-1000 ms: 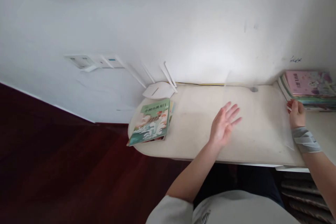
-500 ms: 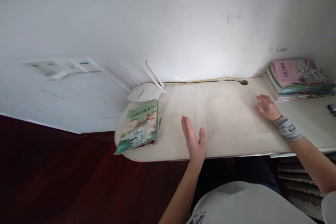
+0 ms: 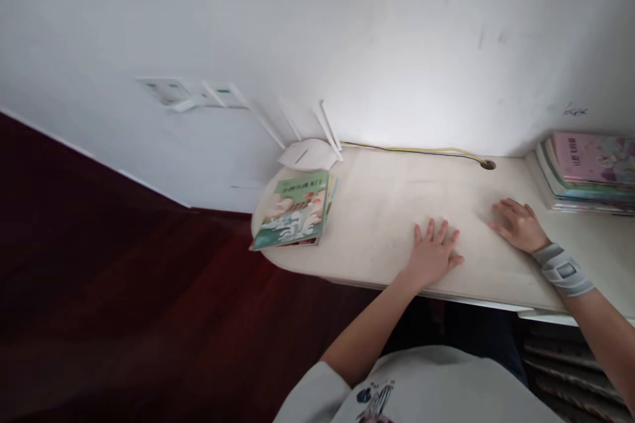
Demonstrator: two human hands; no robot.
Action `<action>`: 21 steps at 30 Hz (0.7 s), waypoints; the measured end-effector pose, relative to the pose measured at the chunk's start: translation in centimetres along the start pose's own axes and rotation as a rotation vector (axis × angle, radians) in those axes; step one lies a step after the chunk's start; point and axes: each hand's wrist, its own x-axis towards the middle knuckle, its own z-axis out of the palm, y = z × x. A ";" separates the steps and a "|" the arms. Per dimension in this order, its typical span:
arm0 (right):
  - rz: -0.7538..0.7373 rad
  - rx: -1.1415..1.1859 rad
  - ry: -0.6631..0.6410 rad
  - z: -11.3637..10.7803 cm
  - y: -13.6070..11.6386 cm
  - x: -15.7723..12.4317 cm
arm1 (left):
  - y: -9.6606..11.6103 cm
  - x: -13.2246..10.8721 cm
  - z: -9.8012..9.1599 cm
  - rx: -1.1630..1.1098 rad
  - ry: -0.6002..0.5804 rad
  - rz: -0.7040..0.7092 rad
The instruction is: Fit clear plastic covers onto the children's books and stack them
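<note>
My left hand [image 3: 432, 255] lies palm down on the white desk [image 3: 377, 211], close to its front edge, with fingers spread. To its right, my right hand [image 3: 518, 225] is over the desktop, fingers apart and slightly bent, with a grey wrist brace [image 3: 563, 269] on that arm. Neither hand holds anything. A green picture book [image 3: 292, 211] rests on other books at the rounded left end. A taller stack of books, a pink one [image 3: 592, 157] on top, stands at the back right, beyond my right hand.
Behind the green book sits a white router [image 3: 308, 154] with several antennas. A thin yellow and black cable [image 3: 421, 150] runs along the wall to a round hole [image 3: 489, 164] in the desktop. A wall socket [image 3: 169, 92] is at the left, above the dark red floor [image 3: 149, 317].
My left hand has moved right and turned palm down onto the desk. My right hand stays near the same spot, its fingers more bent. The view has shifted left.
</note>
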 end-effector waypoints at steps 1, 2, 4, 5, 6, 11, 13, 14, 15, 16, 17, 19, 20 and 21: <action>-0.017 0.004 -0.013 0.2 0.1 -0.1 | -0.2 -0.2 0.0 -0.002 0.012 0.001; -0.028 0.007 -0.032 0.5 0.2 -0.1 | -0.2 -0.4 0.1 -0.006 0.025 0.002; -0.025 0.007 -0.053 1.0 0.5 -0.2 | -0.2 -0.7 0.3 -0.016 0.055 0.011; -0.023 0.004 -0.058 1.1 0.6 -0.3 | -0.2 -0.8 0.3 -0.023 0.069 0.022; -0.019 0.000 -0.059 1.3 0.7 -0.3 | -0.2 -1.0 0.3 -0.033 0.082 0.040; -0.030 -0.006 -0.075 1.6 1.2 -0.3 | -3.1 -2.6 -1.8 -0.048 0.206 0.034; -0.034 -0.004 -0.071 1.8 1.3 -0.3 | -6.1 -3.5 -3.7 0.025 0.307 -0.148; -0.037 -0.003 -0.065 1.8 1.3 -0.3 | -7.9 -4.0 -4.8 0.077 0.357 -0.287; -0.039 -0.002 -0.060 1.9 1.3 -0.3 | -9.8 -4.6 -5.9 0.133 0.408 -0.438; -0.041 -0.001 -0.055 1.9 1.3 -0.3 | -11.7 -5.2 -6.9 0.187 0.448 -0.603; -0.042 -0.001 -0.053 1.9 1.3 -0.3 | -13.4 -5.7 -7.7 0.233 0.475 -0.751; -0.043 -0.001 -0.056 1.9 1.2 -0.3 | -16.1 -6.8 -8.8 0.271 0.465 -0.942; -0.038 -0.002 -0.061 1.8 1.2 -0.3 | -16.9 -7.2 -8.9 0.269 0.423 -0.977; -0.031 -0.004 -0.065 1.8 1.2 -0.3 | -17.4 -7.5 -8.9 0.273 0.383 -0.992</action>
